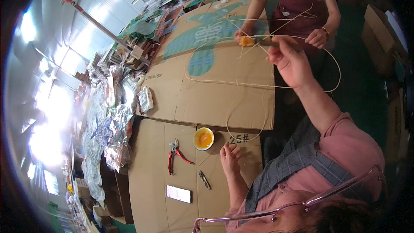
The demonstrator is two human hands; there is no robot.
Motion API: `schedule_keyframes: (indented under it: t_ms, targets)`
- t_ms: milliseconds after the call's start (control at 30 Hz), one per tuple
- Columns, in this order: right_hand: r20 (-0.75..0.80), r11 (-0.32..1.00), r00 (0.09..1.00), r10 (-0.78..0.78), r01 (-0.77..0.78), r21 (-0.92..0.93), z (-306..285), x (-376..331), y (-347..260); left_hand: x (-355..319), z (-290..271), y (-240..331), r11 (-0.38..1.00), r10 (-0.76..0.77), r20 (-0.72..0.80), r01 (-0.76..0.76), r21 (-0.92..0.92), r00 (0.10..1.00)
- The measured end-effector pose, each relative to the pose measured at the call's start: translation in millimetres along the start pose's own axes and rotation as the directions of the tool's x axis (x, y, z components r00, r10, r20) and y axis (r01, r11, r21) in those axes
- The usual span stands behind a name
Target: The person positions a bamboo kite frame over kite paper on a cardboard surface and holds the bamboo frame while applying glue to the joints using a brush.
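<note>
My right hand (pixel 293 58) is raised over the far part of the table, closed on a brush whose tip (pixel 247 41) is orange-yellow. That tip is at a crossing of thin pale strips in a bent frame (pixel 338 75). A co-worker's two hands (pixel 317 38) hold this frame from the far side. Low over the near cardboard, my left hand (pixel 231 157) is empty with its fingers loosely apart. Beside it stands a small bowl (pixel 203 139) of orange-yellow liquid. Part of the frame's lower loop hangs between the bowl and my left hand.
Red-handled pliers (pixel 174 155), small snips (pixel 204 180) and a phone (pixel 179 194) lie on the cardboard. Farther off is a green printed swallow-shaped sheet (pixel 200 39). A white packet (pixel 145 99) lies at the left edge, with plastic-wrapped goods (pixel 118 133) stacked beyond.
</note>
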State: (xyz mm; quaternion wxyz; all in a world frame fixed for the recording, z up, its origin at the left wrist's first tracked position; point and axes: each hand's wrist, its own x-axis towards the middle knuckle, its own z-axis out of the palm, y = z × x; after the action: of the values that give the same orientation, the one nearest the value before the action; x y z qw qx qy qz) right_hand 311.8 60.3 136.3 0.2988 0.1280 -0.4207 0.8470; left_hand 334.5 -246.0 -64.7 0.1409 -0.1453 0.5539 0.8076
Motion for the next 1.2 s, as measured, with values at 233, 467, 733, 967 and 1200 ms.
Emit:
schedule_keyframes:
  t_ms: [233,467,733,967,1200]
  targets:
    - [-0.214,0.937,0.937,0.277,-0.214,0.276,-112.4,35.7,-5.1,9.9,24.7,-0.4,0.999,0.015,0.09,-0.011,-0.046,0.996]
    - [-0.333,0.964,0.904,0.267,-0.252,0.087,-159.9,105.5,56.0,4.0,32.8,-5.9,0.994,-0.042,0.091,0.051,-0.099,0.995]
    - [-0.421,0.908,0.9,0.112,-0.265,-0.324,-174.8,164.0,126.0,15.4,27.1,-13.3,0.967,-0.097,0.157,0.13,-0.219,0.983]
    - [-0.393,0.848,0.919,0.036,-0.236,-0.475,-178.6,174.5,149.5,9.3,39.6,4.4,0.965,-0.143,0.152,0.172,-0.196,0.978]
    - [-0.398,0.842,0.917,0.01,-0.222,-0.492,-183.5,173.4,155.3,7.3,37.0,11.8,0.961,-0.149,0.138,0.176,-0.213,0.979]
